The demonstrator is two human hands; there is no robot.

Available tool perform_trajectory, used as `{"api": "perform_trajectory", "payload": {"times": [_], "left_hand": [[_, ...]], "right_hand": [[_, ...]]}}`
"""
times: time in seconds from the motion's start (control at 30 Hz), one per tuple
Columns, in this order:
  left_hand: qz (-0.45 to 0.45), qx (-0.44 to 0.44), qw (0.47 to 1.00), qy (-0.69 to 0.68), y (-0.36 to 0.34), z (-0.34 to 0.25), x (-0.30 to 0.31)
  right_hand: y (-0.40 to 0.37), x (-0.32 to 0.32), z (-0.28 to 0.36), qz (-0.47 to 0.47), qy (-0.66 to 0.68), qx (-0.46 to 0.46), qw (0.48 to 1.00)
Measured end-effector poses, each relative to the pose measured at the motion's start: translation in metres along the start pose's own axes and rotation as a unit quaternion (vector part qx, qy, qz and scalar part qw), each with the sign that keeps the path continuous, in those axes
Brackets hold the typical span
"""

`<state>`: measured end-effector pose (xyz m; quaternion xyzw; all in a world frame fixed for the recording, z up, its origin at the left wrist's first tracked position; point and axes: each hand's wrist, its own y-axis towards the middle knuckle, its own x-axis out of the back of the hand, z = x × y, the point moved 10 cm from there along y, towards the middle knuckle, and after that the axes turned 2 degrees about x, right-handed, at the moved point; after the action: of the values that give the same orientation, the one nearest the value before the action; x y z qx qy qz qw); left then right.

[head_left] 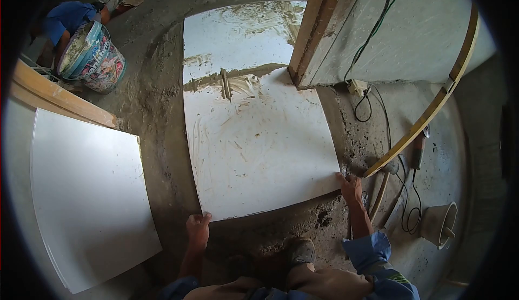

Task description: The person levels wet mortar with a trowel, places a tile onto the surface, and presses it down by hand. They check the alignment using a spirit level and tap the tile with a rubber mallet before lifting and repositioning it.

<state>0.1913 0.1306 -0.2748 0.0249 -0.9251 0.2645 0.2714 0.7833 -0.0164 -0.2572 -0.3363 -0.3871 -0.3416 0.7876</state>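
A large white tile (265, 148), smeared with grey mortar toward its far end, lies in front of me on the floor. My left hand (198, 230) is closed on its near left corner, thumb over the top. At the near right corner my right hand (350, 187) is closed on the edge. Beyond it lies a second white tile (232, 38), more heavily smeared, with a strip of mortar along the joint between the two. The undersides of the fingers are hidden.
White tiles (89, 192) lean at left. A person (69, 19) crouches by a bucket (102, 65). A wooden door frame (319, 24) borders the far tile. On the right are a yellow level (427, 119), a mallet (389, 166), an angle grinder (419, 148), cables and a pail (439, 224).
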Motion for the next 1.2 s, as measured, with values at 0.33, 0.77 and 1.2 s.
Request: {"api": "perform_trajectory", "payload": {"times": [0.33, 0.77, 1.2], "left_hand": [[-0.01, -0.079, 0.995, 0.066, -0.006, -0.037, 0.013], [0.088, -0.045, 0.988, -0.116, 0.031, -0.061, -0.012], [-0.161, -0.143, 0.974, 0.075, 0.05, -0.048, 0.01]], "right_hand": [[-0.009, 0.029, 0.023, -0.017, 0.092, 0.015, 0.995], [-0.002, 0.026, 0.03, 0.042, 0.053, 0.05, 0.996], [-0.036, 0.033, 0.076, 0.099, 0.172, 0.158, 0.967]]}}
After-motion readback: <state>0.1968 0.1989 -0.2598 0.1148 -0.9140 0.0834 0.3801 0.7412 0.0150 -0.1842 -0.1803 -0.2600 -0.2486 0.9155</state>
